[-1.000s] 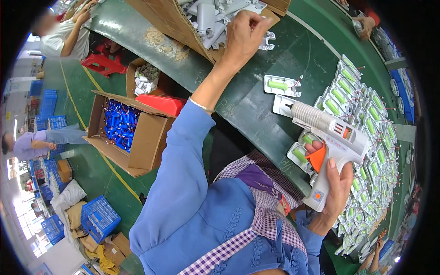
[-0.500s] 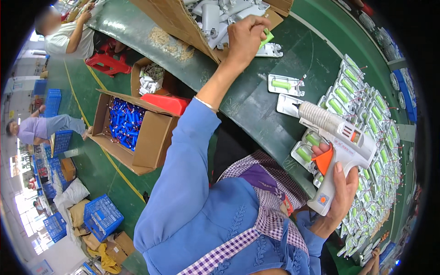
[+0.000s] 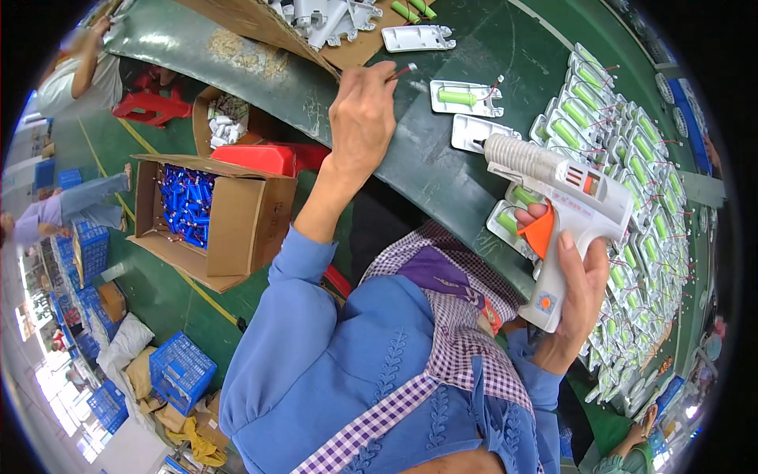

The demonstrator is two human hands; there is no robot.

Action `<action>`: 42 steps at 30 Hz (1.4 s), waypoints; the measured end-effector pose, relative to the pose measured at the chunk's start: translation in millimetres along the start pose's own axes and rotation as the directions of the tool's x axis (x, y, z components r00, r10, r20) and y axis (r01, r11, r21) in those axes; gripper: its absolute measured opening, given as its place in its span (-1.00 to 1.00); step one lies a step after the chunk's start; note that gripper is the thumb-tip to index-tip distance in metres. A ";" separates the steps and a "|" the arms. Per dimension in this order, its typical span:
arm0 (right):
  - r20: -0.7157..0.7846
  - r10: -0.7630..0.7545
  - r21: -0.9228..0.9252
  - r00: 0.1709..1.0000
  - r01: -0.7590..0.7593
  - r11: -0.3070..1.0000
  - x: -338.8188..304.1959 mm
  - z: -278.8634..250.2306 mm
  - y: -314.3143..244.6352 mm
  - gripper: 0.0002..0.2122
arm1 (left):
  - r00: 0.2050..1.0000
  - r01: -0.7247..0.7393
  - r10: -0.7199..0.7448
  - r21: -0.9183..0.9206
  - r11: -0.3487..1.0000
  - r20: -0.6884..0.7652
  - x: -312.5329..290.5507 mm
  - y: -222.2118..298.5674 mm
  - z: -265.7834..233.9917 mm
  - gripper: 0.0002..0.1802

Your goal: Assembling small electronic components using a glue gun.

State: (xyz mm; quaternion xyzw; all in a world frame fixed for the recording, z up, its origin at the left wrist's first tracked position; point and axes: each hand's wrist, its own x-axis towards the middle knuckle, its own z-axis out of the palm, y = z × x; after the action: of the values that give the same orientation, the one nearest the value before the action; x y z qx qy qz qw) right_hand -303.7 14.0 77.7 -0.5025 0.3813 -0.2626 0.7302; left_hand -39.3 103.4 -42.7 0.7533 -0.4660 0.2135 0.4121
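My left hand [image 3: 362,118] is closed at the near edge of the bench. Red wires with a small white plug [image 3: 407,71] stick out from its fingertips; the battery cell they belong to is hidden in the hand. My right hand [image 3: 583,280] grips a white glue gun [image 3: 588,201] with a finger at its orange trigger [image 3: 538,231]. The gun's nozzle end lies over a white plastic shell [image 3: 474,130]. Beside that is a shell holding a green battery cell [image 3: 456,97]. Farther off lies another white shell [image 3: 416,38] with no cell in it.
A carton of white plastic parts [image 3: 324,20] stands at the far side, with green cells [image 3: 407,11] beside it. Many filled shells [image 3: 632,174] cover the bench's right. Left, below bench height, are a carton of blue cells [image 3: 185,205] and a red stool [image 3: 257,158].
My left hand has drawn back from the parts carton toward me, with a wired battery cell in its fingers. My right hand keeps its hold on the glue gun. The view has shifted slightly.
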 end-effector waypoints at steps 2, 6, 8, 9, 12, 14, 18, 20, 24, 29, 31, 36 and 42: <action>-0.009 0.003 -0.050 1.000 -0.004 0.999 3.7 0.3 2.6 -0.60 | 0.991 0.131 -0.131 0.000 0.991 0.017 -13.9 0.1 -3.3 -0.69; 0.013 -0.007 -0.126 1.000 0.008 0.992 7.4 3.0 5.1 -0.59 | 0.992 0.102 -0.108 0.089 0.991 0.066 -26.9 -4.8 -12.4 -0.75; 0.017 0.013 -0.136 1.000 -0.011 0.991 8.4 2.2 7.5 -0.61 | 0.993 0.096 -0.103 0.121 0.988 0.054 -27.0 -5.6 -13.9 -0.79; 0.021 0.028 -0.142 0.999 -0.025 0.990 8.6 1.9 8.2 -0.63 | 0.989 0.122 -0.132 0.120 0.985 0.072 -25.2 -5.2 -16.0 -0.79; 0.007 0.043 -0.195 0.999 -0.040 0.980 8.7 1.2 9.3 -0.66 | 0.983 0.151 -0.163 0.133 0.980 0.089 -19.9 -4.0 -17.7 -0.79; 0.021 0.033 -0.213 0.999 -0.028 0.977 10.5 -0.8 12.0 -0.68 | 0.979 0.167 -0.180 0.131 0.977 0.099 -18.2 -5.9 -17.9 -0.78; 0.020 0.012 -0.249 1.000 -0.007 0.968 9.7 -0.5 13.7 -0.70 | 0.973 0.192 -0.204 0.112 0.975 0.106 -16.8 -8.6 -18.3 -0.79; 0.035 0.003 -0.248 0.999 0.006 0.969 9.7 -0.7 13.6 -0.70 | 0.979 0.122 -0.144 0.149 0.981 0.146 -16.7 -12.4 -19.6 -0.80; 0.007 -0.010 -0.211 1.000 0.011 0.977 6.0 -6.1 10.6 -0.70 | 0.952 0.259 -0.258 0.015 0.966 0.162 -15.0 -12.7 -19.3 -0.80; -0.033 -0.040 -0.190 0.999 0.033 0.981 4.3 -19.1 7.4 -0.69 | 0.935 0.335 -0.258 -0.375 0.865 0.242 8.2 24.5 -20.1 -0.76; -0.061 -0.047 -0.232 0.997 0.032 0.972 3.7 -20.2 6.1 -0.70 | 0.939 0.312 -0.220 -0.385 0.869 0.265 12.9 37.5 -14.0 -0.77; -0.057 -0.054 -0.280 0.997 0.036 0.959 4.8 -13.0 3.7 -0.70 | 0.963 0.183 -0.093 -0.366 0.912 0.251 13.6 47.4 4.9 -0.79; -0.050 -0.045 -0.302 0.998 0.027 0.953 7.2 -9.9 4.7 -0.71 | 0.980 0.106 -0.029 -0.391 0.914 0.198 14.1 52.8 14.2 -0.81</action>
State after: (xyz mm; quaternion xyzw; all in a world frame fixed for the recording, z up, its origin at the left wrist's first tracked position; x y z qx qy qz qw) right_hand -307.7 4.9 69.1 -0.6070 0.4280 -0.2289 0.6293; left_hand -79.8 72.4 -18.6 0.6858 -0.5103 0.0275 0.5182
